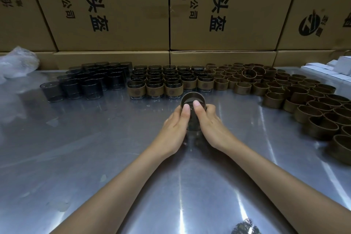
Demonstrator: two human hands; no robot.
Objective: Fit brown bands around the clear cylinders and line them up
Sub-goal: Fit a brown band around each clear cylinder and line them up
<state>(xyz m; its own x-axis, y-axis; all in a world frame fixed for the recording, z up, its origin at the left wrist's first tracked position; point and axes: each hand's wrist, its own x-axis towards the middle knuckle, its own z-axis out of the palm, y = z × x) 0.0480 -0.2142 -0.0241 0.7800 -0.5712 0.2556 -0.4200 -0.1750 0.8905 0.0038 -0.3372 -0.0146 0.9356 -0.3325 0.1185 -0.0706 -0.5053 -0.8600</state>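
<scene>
Both my hands hold one clear cylinder (193, 119) in the middle of the metal table. A brown band (192, 98) sits around its far end. My left hand (175, 127) grips the cylinder from the left and my right hand (209, 125) from the right, with both thumbs pressed on the band's near edge. Just beyond stand rows of banded cylinders (169, 83). Bare clear cylinders (89, 80) cluster at the back left. Loose brown bands (296, 97) spread over the back right.
Printed cardboard boxes (171, 9) are stacked as a wall behind the table (95, 148). A crumpled plastic bag (17, 62) lies at the far left. Small white boxes (330, 68) sit at the far right.
</scene>
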